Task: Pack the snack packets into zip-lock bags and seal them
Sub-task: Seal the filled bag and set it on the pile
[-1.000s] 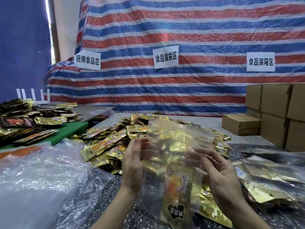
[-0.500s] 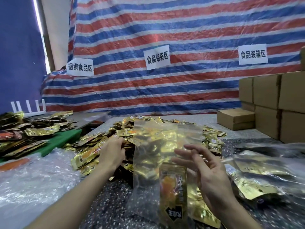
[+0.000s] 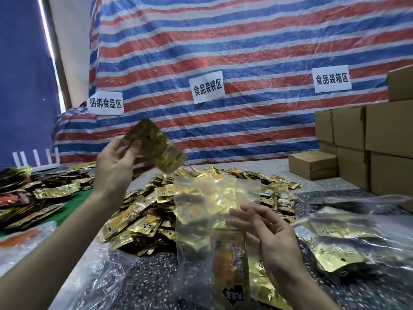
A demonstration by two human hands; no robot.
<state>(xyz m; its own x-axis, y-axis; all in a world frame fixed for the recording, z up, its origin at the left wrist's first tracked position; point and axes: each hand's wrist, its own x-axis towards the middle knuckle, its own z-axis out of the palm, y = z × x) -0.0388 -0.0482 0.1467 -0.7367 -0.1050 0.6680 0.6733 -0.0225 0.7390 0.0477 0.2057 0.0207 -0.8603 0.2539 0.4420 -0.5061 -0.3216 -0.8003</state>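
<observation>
My left hand point(image 3: 115, 163) pinches a gold snack packet point(image 3: 157, 146) and holds it raised above the table, up and left of the bag's mouth. My right hand point(image 3: 271, 237) holds a clear zip-lock bag point(image 3: 214, 202) upright by its right edge, fingers curled against the plastic. Inside the bag stands a gold and orange packet point(image 3: 230, 260) near the bottom. A large heap of loose gold packets point(image 3: 143, 213) lies on the speckled table behind the bag.
Filled clear bags point(image 3: 339, 247) lie at the right. Cardboard boxes point(image 3: 312, 167) are stacked at the back right. More packets point(image 3: 33, 195) cover a green surface at the left, and crumpled clear plastic point(image 3: 29, 247) lies at the front left. A striped tarp hangs behind.
My left hand reached into the heap, took a gold packet and lifted it high above the bag. My right hand kept holding the bag upright.
</observation>
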